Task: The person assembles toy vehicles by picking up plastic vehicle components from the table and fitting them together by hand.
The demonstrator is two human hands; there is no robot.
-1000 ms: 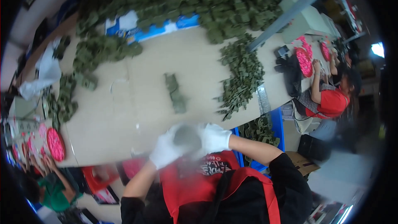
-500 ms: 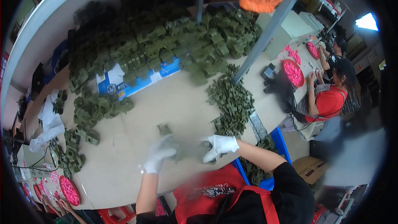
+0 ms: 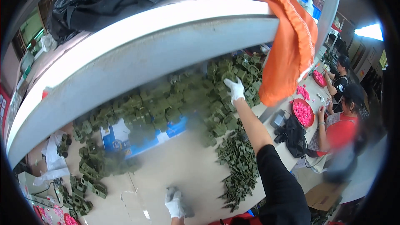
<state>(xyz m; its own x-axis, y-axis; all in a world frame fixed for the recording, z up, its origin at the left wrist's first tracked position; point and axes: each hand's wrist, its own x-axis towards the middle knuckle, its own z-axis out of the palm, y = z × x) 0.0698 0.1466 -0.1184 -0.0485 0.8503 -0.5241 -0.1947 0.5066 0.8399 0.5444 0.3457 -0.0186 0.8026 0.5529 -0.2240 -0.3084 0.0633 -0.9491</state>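
Note:
My left hand (image 3: 174, 205), in a white glove, is low over the near part of the table. Its fingers are curled against a small green moulded part (image 3: 171, 191), slightly blurred. A darker green shape shows just right of that hand, too smeared to make out. Stretched far forward, my right hand (image 3: 235, 90), also gloved in white, is at the heap of green moulded parts (image 3: 162, 108) on the far side. Its thumb and fingers are apart, with nothing seen between them.
A grey shelf beam (image 3: 166, 43) crosses above the heap, with an orange cloth (image 3: 287, 54) hanging off it. A blue-and-white box (image 3: 143, 139) lies before the heap. Small green pieces (image 3: 239, 166) form a pile at right. Two people sit beyond, near a red tray (image 3: 303, 112) of pink pieces.
My view has tilted up, bringing the shelf beam into sight. My right hand has left the near table and reached forward to the heap; my left has stayed near the same spot.

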